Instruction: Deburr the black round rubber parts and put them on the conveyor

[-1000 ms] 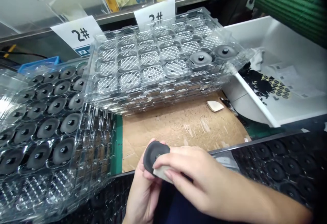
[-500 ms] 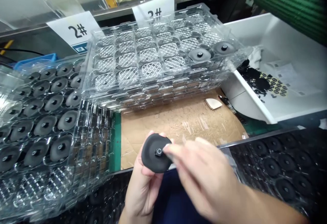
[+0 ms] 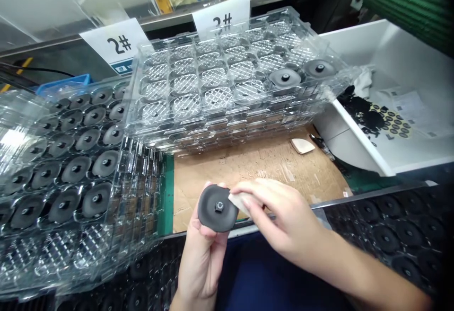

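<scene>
Head cam: left hand (image 3: pixel 202 256) has its fingers curled round a black disc (image 3: pixel 212 217), knob side up, near the cardboard (image 3: pixel 248 164). Right hand (image 3: pixel 289 211) fingers are pinching a pale pad (image 3: pixel 241 202) by its rim, can't tell if touching.

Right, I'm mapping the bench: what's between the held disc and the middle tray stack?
Brown cardboard shows in the head view between the held disc and middle tray stack; a pale wedge lies farther right.

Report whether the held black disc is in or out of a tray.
Out: the left hand holds the black disc, with cardboard visible between it and the clear tray stack.
</scene>
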The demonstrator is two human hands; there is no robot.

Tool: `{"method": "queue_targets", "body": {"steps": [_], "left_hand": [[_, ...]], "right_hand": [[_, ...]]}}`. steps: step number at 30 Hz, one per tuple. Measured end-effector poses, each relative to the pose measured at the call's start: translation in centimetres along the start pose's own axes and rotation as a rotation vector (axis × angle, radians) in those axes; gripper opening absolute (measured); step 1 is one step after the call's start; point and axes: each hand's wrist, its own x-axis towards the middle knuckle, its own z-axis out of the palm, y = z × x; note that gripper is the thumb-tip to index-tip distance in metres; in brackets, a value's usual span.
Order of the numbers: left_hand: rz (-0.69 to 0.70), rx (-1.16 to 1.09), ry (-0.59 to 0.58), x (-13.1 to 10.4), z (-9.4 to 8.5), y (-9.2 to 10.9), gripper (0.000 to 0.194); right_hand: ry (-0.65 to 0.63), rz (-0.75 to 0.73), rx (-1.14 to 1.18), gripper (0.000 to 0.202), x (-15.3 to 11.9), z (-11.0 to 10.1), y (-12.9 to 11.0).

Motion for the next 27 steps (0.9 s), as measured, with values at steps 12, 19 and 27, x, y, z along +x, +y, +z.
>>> {"method": "queue_targets", "body": {"steps": [12, 19, 27], "left_hand": [[0.019, -0.018, -0.032, 0.1, -0.1, 0.0, 0.044], [-0.011, 0.011, 0.003, 0.1, -0.1, 0.2, 0.042], [0.184, 0.033, -0.005, 0.8, 1.0, 1.2, 0.048]], "right_hand": [[0.193, 0.128, 0.053, 0.023, 1.4, -0.6, 2.1], [-0.104, -0.016, 0.029, 0.025, 1.6, -0.5, 0.3], [0.127, 0.08, 0.248, 0.022, 1.4, 1.3, 2.8]]}}
